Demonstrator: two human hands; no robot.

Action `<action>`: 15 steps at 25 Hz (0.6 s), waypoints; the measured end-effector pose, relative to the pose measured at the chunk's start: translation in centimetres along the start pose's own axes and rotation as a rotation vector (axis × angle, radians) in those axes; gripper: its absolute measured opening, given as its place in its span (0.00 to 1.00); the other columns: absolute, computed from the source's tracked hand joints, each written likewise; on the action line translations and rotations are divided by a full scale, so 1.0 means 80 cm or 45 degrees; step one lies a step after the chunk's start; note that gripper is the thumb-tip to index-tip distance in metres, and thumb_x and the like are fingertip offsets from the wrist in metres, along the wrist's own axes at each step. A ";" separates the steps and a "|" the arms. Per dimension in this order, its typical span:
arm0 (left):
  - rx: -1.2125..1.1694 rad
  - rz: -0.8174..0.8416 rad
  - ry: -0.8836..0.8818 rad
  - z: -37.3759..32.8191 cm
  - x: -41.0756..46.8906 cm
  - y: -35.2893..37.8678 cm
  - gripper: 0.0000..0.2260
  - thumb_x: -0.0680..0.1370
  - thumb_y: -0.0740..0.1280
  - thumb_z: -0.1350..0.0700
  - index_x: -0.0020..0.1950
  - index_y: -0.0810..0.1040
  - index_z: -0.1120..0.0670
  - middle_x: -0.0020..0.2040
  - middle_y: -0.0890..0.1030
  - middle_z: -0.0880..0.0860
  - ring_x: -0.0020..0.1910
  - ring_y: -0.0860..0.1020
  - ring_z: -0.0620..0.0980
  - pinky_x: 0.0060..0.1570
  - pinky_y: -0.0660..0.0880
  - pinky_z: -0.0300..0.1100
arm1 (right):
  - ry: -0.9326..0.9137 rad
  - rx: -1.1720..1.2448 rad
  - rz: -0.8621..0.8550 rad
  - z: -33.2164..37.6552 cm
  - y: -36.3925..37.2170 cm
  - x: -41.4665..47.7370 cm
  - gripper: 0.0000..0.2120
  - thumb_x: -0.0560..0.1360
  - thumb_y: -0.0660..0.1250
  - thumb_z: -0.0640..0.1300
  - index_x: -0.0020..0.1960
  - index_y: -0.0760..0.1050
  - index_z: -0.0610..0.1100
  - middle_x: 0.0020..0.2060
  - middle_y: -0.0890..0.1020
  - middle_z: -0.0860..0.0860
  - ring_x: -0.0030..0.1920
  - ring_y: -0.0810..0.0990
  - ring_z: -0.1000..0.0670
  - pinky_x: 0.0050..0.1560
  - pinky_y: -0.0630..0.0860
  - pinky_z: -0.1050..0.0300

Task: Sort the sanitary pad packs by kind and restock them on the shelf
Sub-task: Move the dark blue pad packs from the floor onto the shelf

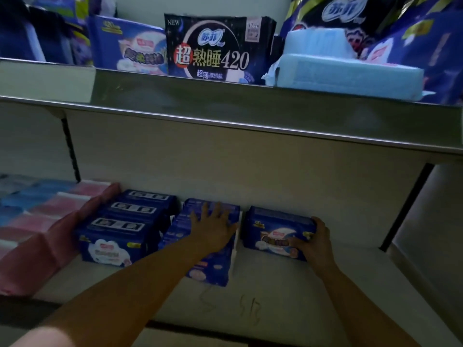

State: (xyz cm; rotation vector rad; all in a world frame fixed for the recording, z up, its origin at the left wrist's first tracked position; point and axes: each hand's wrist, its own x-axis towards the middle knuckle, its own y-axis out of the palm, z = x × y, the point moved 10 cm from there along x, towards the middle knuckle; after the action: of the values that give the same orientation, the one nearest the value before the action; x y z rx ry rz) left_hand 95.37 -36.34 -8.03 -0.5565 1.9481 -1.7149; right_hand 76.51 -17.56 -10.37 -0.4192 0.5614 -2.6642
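Lower white shelf is partly stocked. Toward its back-left, a row of three dark blue plastic pad packs stands in line front to back, touching the soft pink & pale blue packs that fill the left end. L hand lies flat w/ fingers spread and straight, pressing on the tilted dark blue pack, which lies askew on its face mid-shelf, just beside the row. R hand has fingers curled round the right end of the upright dark blue pack w/ cloud print, which stands near the back wall, a little apart from the tilted one. The right end of the shelf has no packs on it. Upper steel shelf looks unsorted: a black pack marked 420 at mid, pale blue foam-like packs toward the right, another blue printed pack left of the black one, more blurred packs at both ends. Judging by this, approx. mid-task: one kind is gathered below, but two of its packs probably need squaring up vs. the row, and the upper mix is left to sort.
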 end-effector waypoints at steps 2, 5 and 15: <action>-0.005 0.046 -0.002 0.005 0.010 0.005 0.29 0.80 0.45 0.39 0.77 0.44 0.50 0.77 0.40 0.53 0.75 0.39 0.59 0.71 0.42 0.62 | -0.012 0.001 -0.023 0.001 0.003 0.009 0.39 0.67 0.75 0.39 0.72 0.59 0.40 0.69 0.64 0.42 0.66 0.68 0.41 0.63 0.69 0.49; -0.012 0.104 -0.003 0.007 0.018 0.013 0.29 0.80 0.45 0.38 0.77 0.47 0.50 0.77 0.42 0.54 0.75 0.41 0.60 0.71 0.44 0.63 | -0.015 0.026 -0.049 -0.006 0.004 0.020 0.38 0.68 0.74 0.38 0.73 0.59 0.40 0.70 0.66 0.43 0.67 0.68 0.41 0.63 0.68 0.51; -0.010 0.010 0.023 -0.011 0.003 -0.004 0.28 0.80 0.45 0.39 0.77 0.49 0.51 0.77 0.46 0.56 0.76 0.43 0.59 0.72 0.46 0.60 | 0.066 0.023 -0.060 0.006 -0.008 0.008 0.53 0.64 0.78 0.40 0.76 0.46 0.40 0.72 0.60 0.41 0.66 0.69 0.42 0.60 0.70 0.53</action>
State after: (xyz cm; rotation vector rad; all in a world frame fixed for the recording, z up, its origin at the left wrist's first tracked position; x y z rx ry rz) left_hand 94.63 -35.80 -7.61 -0.5369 1.9679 -1.7141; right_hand 75.92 -17.43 -9.50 -0.3640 0.5492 -2.7301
